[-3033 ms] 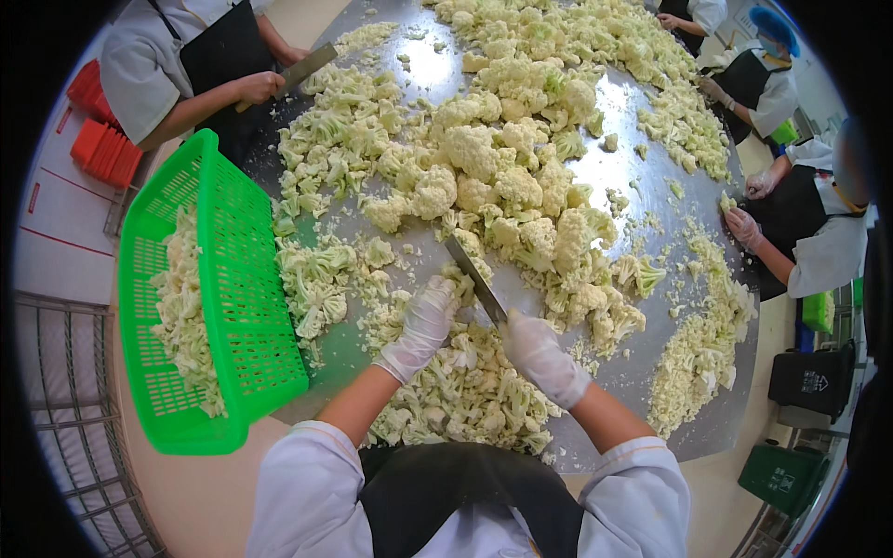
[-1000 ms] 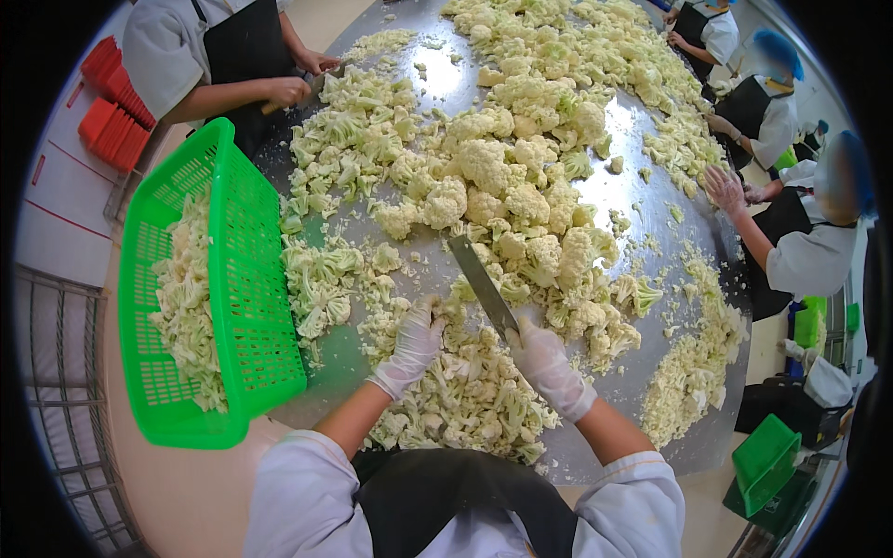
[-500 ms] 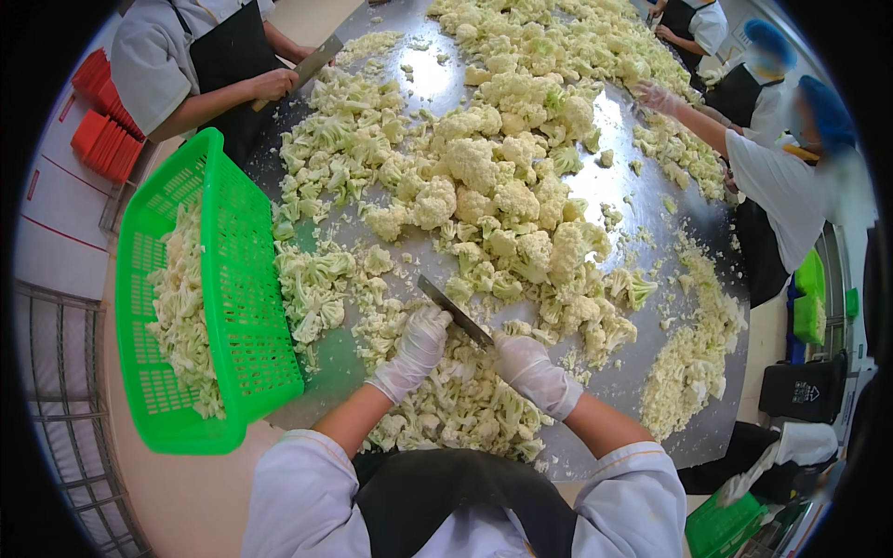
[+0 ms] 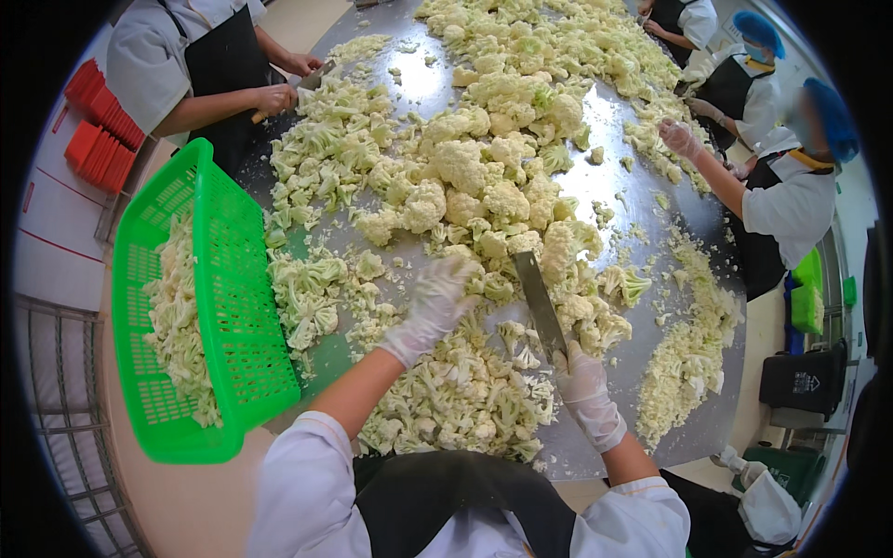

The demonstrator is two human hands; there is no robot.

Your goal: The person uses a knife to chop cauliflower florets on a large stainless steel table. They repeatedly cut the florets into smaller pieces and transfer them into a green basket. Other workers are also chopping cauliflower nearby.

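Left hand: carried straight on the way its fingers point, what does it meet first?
The left hand points up and right across the table; first in line are likely the cauliflower pieces at its fingertips, beside the knife. Motion blur hides whether they touch.

The left hand [image 4: 435, 302] is blurred, so its fingers cannot be told apart. The knife [image 4: 539, 299] handle is hidden inside the right hand [image 4: 586, 392]. The counter [image 4: 614, 200] is cut off by the top edge.
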